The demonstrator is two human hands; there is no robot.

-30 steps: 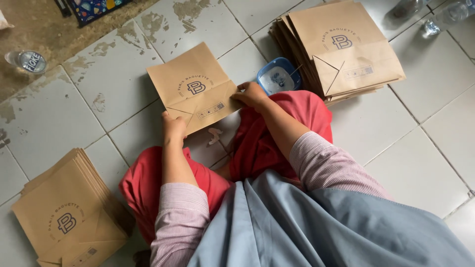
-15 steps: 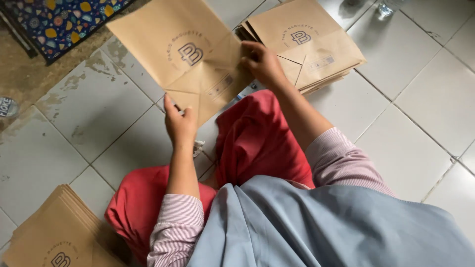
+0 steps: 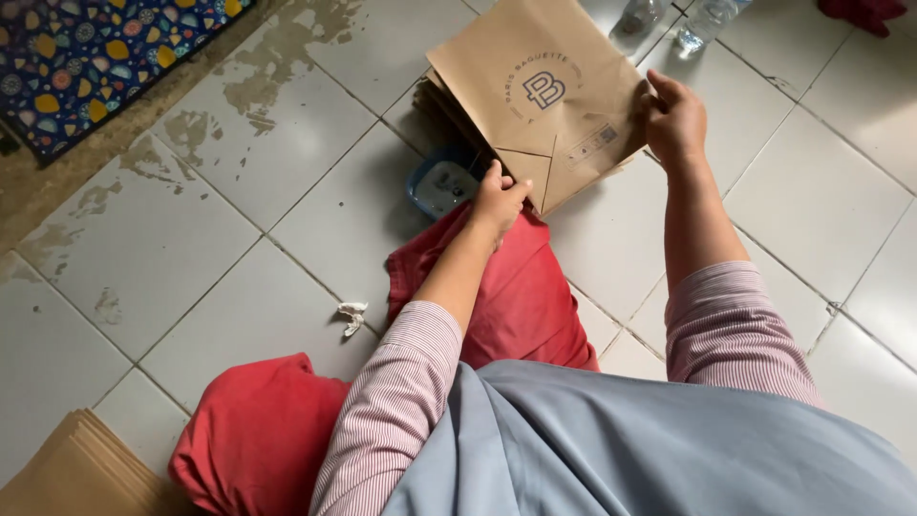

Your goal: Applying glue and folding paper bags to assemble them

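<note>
1. Head view, far left: a stack of flat brown paper bags (image 3: 81, 473) lies on the tiled floor (image 3: 239, 248) at the bottom corner, with a patterned blue mat (image 3: 91, 53) at the top corner.
2. A small crumpled white scrap (image 3: 351, 316) lies on a tile beside the red-clad knee.
3. A shallow blue plastic tub (image 3: 441, 186) sits just left of the held bag; what is in it looks like a pale paste, though I cannot tell for sure.
4. The left hand (image 3: 499, 199) pinches the bottom fold of a brown paper bag (image 3: 549, 96), fingers closed on it.
5. The right hand (image 3: 676, 117) grips that bag's right edge, holding it over another pile of bags.
6. Two clear plastic bottles (image 3: 702, 19) stand beyond.
</note>
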